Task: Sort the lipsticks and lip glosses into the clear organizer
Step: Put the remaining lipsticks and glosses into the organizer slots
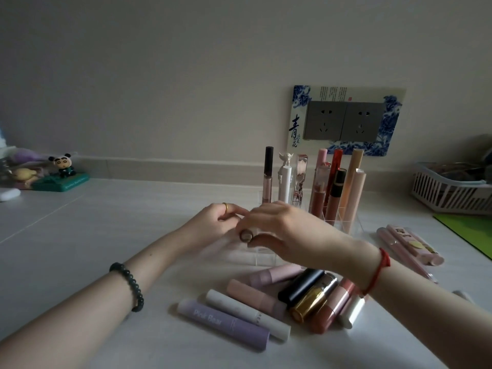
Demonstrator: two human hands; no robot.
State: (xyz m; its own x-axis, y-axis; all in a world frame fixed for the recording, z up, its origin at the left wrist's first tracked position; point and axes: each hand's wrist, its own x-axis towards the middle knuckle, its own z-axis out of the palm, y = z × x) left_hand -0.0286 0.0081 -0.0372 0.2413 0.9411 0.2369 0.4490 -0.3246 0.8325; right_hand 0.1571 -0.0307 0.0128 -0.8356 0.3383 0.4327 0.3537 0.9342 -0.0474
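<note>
At the far left edge of the counter (80, 235) lies a small white case (8, 194). Soft toys (25, 174) sit behind it, and a panda-suited figurine (62, 166) stands on a green base against the wall.

The left hand (215, 221), with a gold ring (225, 206) on one finger and a black bead bracelet (129, 287) on the wrist, reaches to the left side of the clear organizer (255, 260). Its fingers are curled and meet the right hand's fingertips. Whether it grips anything cannot be told.

The right hand (285, 230), which wears a red string bracelet (378, 272), pinches a small brown lipstick (246, 235) between thumb and fingers. The tube's round end faces the camera, just over the organizer's front compartments.

The organizer stands mid-counter near the back edge. Upright in its rear compartments are a black-capped gloss (267, 179), a white tube topped by a winged figure (284, 182), a patterned pink tube (300, 179), a clear gloss of reddish brown (319, 193), a red tube (335, 169), a black-and-gold lipstick (338, 185) and two peach tubes (354, 190).

Toward the near edge a cluster of tubes lies flat, touching one another:
- a purple "Pink Bear" tube (223, 323)
- a white tube (247, 312)
- a pale pink tube (255, 295)
- a mauve tube (274, 275)
- a black tube (300, 284)
- a gold tube (311, 303)
- a rose tube (332, 308)
- a white-capped tube (351, 311)

To the organizer's right lie several pink tubes (412, 245). Beyond them are a green mat (468, 231) and a white slatted basket (450, 193) at the right edge. On the wall above is a double socket (344, 121) in a blue-and-white frame.
</note>
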